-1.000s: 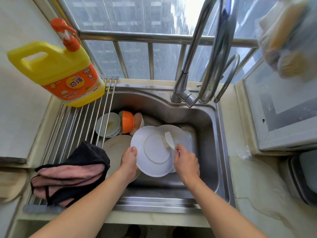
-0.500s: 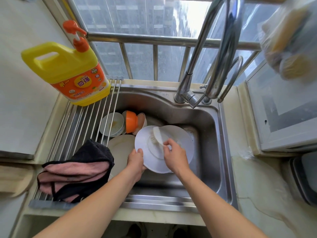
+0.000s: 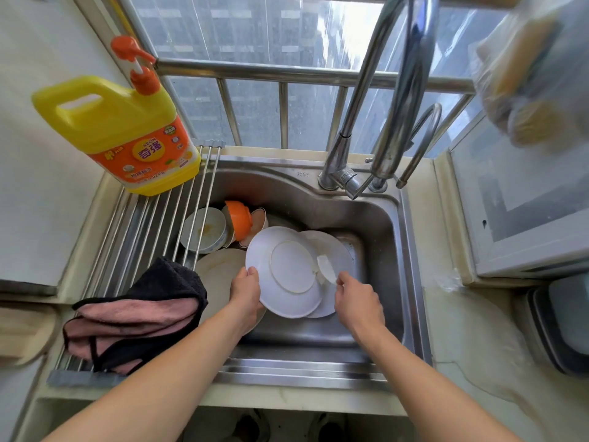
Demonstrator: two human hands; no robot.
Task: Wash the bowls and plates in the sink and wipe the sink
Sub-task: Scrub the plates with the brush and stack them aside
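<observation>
three plates (image 3: 287, 272), three bowls (image 3: 207, 229), one brush (image 3: 325, 268), two hands (image 3: 245, 295).

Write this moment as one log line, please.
left hand: holds white plate | right hand: scrubs it with brush | place: over sink

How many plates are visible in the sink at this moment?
3. One plate is held tilted by the left hand; a second plate lies behind it; a beige plate lies left, beneath the hand. More may be hidden underneath.

Bright daylight through a window (image 3: 261, 33) behind steel railing bars (image 3: 287, 73); pale wall (image 3: 35, 161) at left, beige stone countertop (image 3: 471, 339) at right.
</observation>
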